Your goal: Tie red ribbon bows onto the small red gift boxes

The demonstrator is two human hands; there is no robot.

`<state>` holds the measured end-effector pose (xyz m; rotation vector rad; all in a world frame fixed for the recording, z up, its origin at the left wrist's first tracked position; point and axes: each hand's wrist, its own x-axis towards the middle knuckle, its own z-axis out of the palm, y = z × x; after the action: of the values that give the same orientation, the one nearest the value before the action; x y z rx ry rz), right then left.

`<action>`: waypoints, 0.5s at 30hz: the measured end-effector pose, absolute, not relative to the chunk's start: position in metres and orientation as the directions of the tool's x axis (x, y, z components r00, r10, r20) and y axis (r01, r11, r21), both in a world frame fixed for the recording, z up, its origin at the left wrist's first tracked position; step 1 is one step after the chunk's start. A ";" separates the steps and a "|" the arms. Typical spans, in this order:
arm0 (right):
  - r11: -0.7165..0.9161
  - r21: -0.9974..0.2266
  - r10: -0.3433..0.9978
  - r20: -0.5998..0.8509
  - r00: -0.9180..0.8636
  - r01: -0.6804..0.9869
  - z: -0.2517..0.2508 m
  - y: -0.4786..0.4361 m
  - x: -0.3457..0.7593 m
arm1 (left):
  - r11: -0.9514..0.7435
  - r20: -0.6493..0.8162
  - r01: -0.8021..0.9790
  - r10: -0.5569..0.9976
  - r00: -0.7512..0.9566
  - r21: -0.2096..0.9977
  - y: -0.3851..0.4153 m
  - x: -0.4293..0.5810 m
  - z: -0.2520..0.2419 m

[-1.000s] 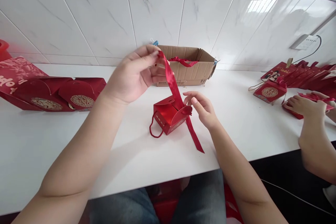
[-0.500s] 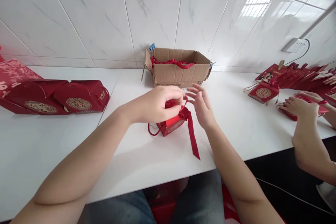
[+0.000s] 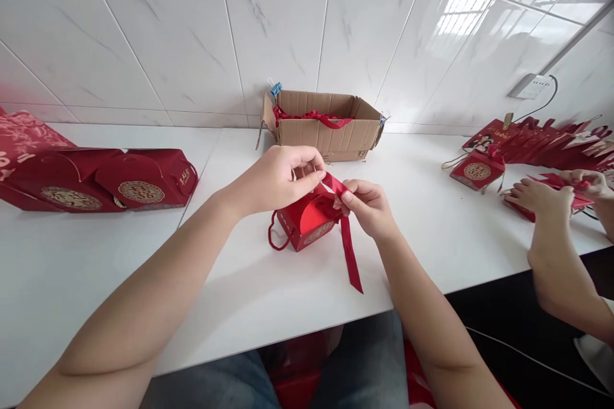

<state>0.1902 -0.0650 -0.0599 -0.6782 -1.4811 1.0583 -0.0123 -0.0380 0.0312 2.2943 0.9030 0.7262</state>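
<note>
A small red gift box [image 3: 307,228] with a red cord handle stands on the white table [image 3: 240,287] in front of me. A red ribbon [image 3: 349,249] runs across its top and hangs down its right side. My left hand [image 3: 281,177] pinches the ribbon's upper end above the box. Just to the right, my right hand [image 3: 368,206] is closed on the same ribbon beside the box's top flap.
An open cardboard box [image 3: 322,124] with red ribbons stands at the back by the tiled wall. Flat red boxes [image 3: 103,180] lie at the left. At the right, another person's hands [image 3: 544,198] work on red boxes [image 3: 477,169] near a stack of more.
My left hand came down from holding the ribbon high to just above the box. My right hand, open before, has closed on the ribbon.
</note>
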 end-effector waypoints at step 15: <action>0.234 -0.969 0.951 0.245 -0.186 -0.079 -0.057 -0.063 0.184 | -0.419 -0.025 0.657 0.832 0.555 0.627 -0.007 -0.030 0.022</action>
<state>0.1842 -0.0625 -0.0565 -0.8876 -1.4132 1.1893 -0.0301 -0.0074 0.0216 2.2030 1.1916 0.3892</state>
